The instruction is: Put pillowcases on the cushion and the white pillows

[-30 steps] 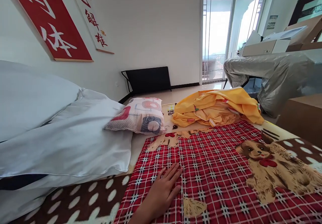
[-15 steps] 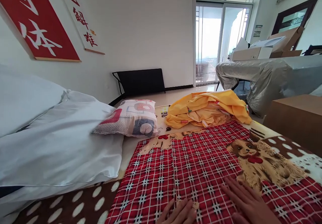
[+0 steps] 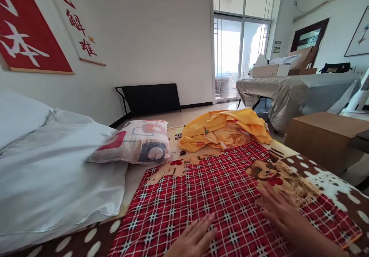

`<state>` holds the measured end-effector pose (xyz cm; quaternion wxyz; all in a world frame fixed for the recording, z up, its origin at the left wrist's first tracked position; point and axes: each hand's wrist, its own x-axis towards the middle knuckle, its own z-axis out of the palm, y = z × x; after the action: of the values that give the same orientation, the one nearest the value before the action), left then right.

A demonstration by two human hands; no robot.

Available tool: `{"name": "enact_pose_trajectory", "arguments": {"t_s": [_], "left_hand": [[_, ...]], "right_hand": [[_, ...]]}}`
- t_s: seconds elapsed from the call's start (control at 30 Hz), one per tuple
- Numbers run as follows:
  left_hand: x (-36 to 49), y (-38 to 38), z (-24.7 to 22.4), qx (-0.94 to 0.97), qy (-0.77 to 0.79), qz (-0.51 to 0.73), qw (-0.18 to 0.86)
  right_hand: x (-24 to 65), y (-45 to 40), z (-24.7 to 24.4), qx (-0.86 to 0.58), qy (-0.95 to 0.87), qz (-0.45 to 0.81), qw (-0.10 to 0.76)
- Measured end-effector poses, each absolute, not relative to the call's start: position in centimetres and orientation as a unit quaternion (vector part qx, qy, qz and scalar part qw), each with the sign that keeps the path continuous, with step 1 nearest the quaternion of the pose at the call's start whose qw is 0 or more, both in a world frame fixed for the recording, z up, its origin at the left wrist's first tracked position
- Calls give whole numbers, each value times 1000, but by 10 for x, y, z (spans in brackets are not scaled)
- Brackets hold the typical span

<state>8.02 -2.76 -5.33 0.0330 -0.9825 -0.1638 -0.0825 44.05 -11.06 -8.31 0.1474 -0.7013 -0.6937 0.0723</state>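
Both hands have moved up the flat red checked cloth with a dog picture (image 3: 213, 187); the right hand (image 3: 284, 214) now covers part of the dog. That hand and the left hand (image 3: 196, 236) have long, straight fingers, gripping nothing; maybe flat fingers keep cloth smooth. Left of the fingers lies shiny white bedding (image 3: 72, 180). Farther ahead, a patterned soft pillow (image 3: 135, 141) leans on it, probably for support, beside crumpled yellow cloth (image 3: 227, 128).

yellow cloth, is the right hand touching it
Apart: the head view shows the red plaid cloth between the right hand and the yellow cloth.
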Motion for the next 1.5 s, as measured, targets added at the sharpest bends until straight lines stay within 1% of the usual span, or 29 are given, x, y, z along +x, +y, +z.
{"name": "enact_pose_trajectory", "arguments": {"t_s": [0.1,0.17,0.23,0.33,0.4,0.47,0.57,0.63,0.73,0.8,0.87,0.97,1.07,1.13,1.2,1.4,1.5], "left_hand": [[108,-10,-40,-958,-268,-96,33],[118,2,-48,-943,-322,-83,24],[120,11,-62,-935,-351,-56,-1],[115,16,-75,-927,-372,-36,-44],[113,14,-75,-922,-379,-32,-72],[112,11,-71,-919,-381,-32,-94],[112,10,-62,-920,-377,-34,-105],[115,12,-56,-919,-378,-24,-113],[129,22,-46,-916,-381,-16,-124],[149,36,-39,-914,-392,-18,-103],[173,57,-35,-905,-420,-19,-67],[201,95,-42,-875,-482,-32,-31],[208,126,-57,-837,-544,-53,-19],[202,137,-68,-822,-565,-62,-23],[195,142,-76,-818,-571,-67,-31],[189,143,-86,-816,-570,-77,-46],[191,142,-87,-815,-571,-84,-53]], "right_hand": [[369,-79,-48,-598,-773,165,133],[347,-59,-42,-555,-801,185,126],[352,-40,-48,-551,-808,176,110],[406,-22,-70,-618,-772,124,87],[459,-21,-85,-686,-718,86,79],[510,-28,-97,-719,-691,30,66],[559,-40,-100,-738,-672,-28,54],[563,-42,-92,-750,-659,-8,62],[528,-27,-71,-717,-685,60,116],[486,-6,-58,-667,-719,123,155],[441,22,-52,-600,-762,175,168],[383,66,-57,-573,-784,162,174],[361,101,-69,-555,-803,141,166],[373,116,-76,-547,-815,127,147],[404,126,-79,-556,-814,109,126],[529,127,-86,-684,-724,15,87],[556,120,-87,-737,-670,-37,82]]}}
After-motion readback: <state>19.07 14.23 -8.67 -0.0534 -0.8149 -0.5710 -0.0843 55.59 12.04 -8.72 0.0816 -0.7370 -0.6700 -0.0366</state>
